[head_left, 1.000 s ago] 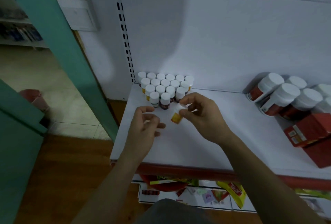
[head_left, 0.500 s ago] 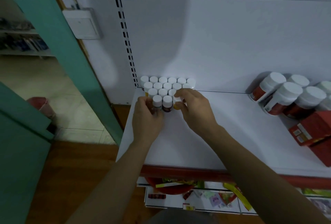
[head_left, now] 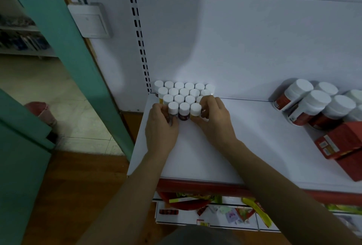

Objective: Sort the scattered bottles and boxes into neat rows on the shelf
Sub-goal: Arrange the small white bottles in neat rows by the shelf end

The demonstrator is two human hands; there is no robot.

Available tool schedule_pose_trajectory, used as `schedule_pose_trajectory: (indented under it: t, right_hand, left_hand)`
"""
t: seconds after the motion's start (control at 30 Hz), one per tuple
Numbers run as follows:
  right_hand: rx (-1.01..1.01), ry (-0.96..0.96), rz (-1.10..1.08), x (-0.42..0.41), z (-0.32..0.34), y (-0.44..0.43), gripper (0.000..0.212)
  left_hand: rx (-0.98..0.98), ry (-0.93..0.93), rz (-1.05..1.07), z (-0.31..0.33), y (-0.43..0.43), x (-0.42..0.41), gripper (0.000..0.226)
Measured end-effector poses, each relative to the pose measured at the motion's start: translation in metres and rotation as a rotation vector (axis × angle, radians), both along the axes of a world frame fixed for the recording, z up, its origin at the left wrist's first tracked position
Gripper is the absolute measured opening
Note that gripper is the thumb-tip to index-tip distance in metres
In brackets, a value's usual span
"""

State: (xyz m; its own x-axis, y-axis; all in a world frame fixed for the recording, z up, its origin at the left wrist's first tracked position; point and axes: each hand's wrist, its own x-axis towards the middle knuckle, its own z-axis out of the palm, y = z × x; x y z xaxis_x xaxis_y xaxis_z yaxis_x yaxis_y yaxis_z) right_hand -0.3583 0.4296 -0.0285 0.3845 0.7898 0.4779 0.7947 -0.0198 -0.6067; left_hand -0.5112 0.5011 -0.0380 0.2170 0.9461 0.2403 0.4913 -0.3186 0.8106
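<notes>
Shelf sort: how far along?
Done: small white-capped bottles stand in tight rows at the back-left of the shelf. In hand: left hand grips the front-left bottle, right hand the front-right bottle. Left: large jars tilted, red boxes askew at right.

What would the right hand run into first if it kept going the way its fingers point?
The right hand grips the front-row small bottle; straight on, likely the packed white-capped bottles behind it.

left grip (head_left: 161,125) curled, right grip (head_left: 214,116) curled
</notes>
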Motion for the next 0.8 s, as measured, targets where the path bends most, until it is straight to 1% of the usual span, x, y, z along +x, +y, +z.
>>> schedule_pose_trajectory:
  t: [0.03,0.1,0.13,0.17,0.23,0.3,0.43,0.57,0.63,0.67,0.7,0.73,0.8]
  right_hand:
    - [0.004,0.031,-0.003,-0.001,-0.002,0.0,0.04]
    - [-0.012,0.105,-0.019,-0.002,-0.006,0.0,0.047]
    - [-0.023,0.147,-0.032,-0.001,-0.007,-0.001,0.053]
    - [-0.033,0.196,-0.048,0.0,-0.007,-0.001,0.058]
    - [-0.053,0.29,-0.07,0.001,-0.008,-0.001,0.063]
    - [-0.076,0.298,-0.09,0.001,-0.01,0.0,0.059]
    - [-0.105,0.301,-0.119,-0.002,-0.011,0.001,0.056]
    - [-0.136,0.326,-0.088,-0.004,0.002,-0.007,0.063]
    - [-0.244,0.273,-0.063,0.002,0.016,-0.02,0.067]
    - [-0.315,0.222,-0.057,0.006,0.024,-0.032,0.064]
    - [-0.361,0.179,-0.059,0.011,0.031,-0.048,0.06]
    - [-0.356,0.147,-0.081,0.017,0.038,-0.068,0.055]
    - [-0.21,0.103,-0.196,0.034,0.053,-0.116,0.041]
  left_hand:
    - [-0.004,-0.015,-0.001,0.0,-0.001,0.0,0.041]
    - [-0.03,-0.047,0.004,0.0,-0.001,-0.001,0.064]
    - [-0.047,-0.053,0.006,0.0,0.0,-0.001,0.072]
    - [-0.055,-0.046,0.003,-0.001,0.001,0.0,0.073]
    - [-0.034,-0.006,-0.006,-0.003,0.003,0.0,0.061]
    - [-0.021,0.018,-0.003,-0.005,0.003,0.001,0.052]
    - [-0.04,0.025,0.001,-0.005,0.002,0.002,0.055]
    - [-0.063,0.0,-0.018,-0.001,0.002,-0.002,0.058]
    - [-0.091,-0.024,-0.012,0.004,-0.001,-0.007,0.061]
    - [-0.106,-0.026,-0.008,0.006,-0.002,-0.01,0.059]
    - [-0.116,-0.012,-0.006,0.009,-0.004,-0.014,0.052]
    - [-0.12,0.024,-0.014,0.011,-0.007,-0.018,0.042]
    - [-0.103,0.158,-0.047,0.011,-0.017,-0.024,0.025]
